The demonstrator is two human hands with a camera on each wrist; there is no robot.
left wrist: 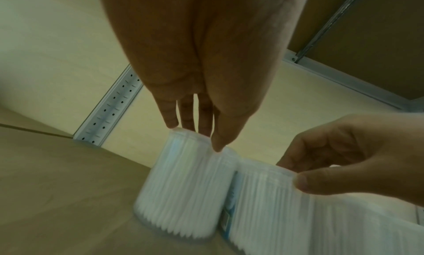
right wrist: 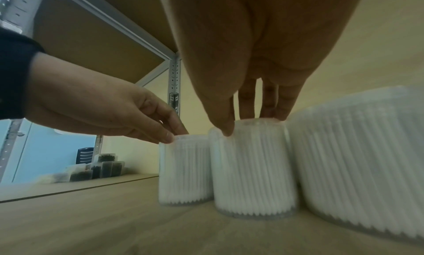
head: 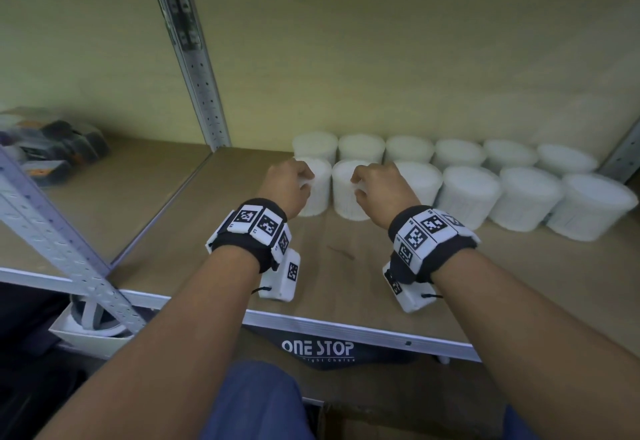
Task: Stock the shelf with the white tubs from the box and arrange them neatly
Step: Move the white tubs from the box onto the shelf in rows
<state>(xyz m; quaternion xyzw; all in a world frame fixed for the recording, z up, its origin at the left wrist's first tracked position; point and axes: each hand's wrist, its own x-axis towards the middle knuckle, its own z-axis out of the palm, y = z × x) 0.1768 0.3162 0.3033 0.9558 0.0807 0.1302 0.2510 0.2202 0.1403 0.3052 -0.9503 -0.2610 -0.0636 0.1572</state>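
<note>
Two rows of white tubs [head: 471,193] stand along the back of the brown shelf board [head: 346,266]. My left hand [head: 298,180] pinches the top rim of the leftmost front tub [head: 317,193], thumb in front and fingers behind. My right hand [head: 360,185] pinches the top of the tub beside it [head: 344,193] the same way. In the left wrist view the left hand [left wrist: 195,137] holds its tub [left wrist: 181,186] upright on the board. In the right wrist view the right hand [right wrist: 247,124] holds the neighbouring tub [right wrist: 252,168], which touches the left one [right wrist: 183,168].
A perforated metal upright [head: 194,58] rises left of the tubs. Small clear containers with dark contents [head: 52,148] sit on the adjoining shelf at far left. Bare board lies in front of the tubs up to the metal front edge [head: 346,328]. A cardboard box [head: 415,408] sits below.
</note>
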